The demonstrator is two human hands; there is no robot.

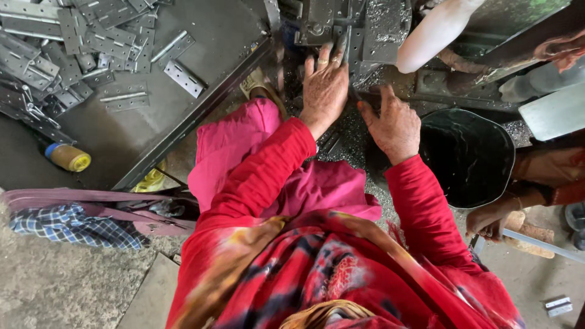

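My left hand [325,88] lies flat with its fingers apart, and its fingertips rest on a grey metal plate [345,44] at the foot of a dark metal machine [341,21]. My right hand [396,125] is just to the right of it, thumb pointing left and fingers curled down over the dark machine bed strewn with metal shavings [350,137]. What lies under its fingers is hidden. Both arms are in red sleeves.
A grey tray [201,73] at the upper left holds several metal hinges [73,42]. A yellow-capped bottle [68,157] lies below it. A black bowl [466,155] sits right of my right hand. Another person's hand [487,220] is at the right edge. A pink-strapped bag [91,210] lies left.
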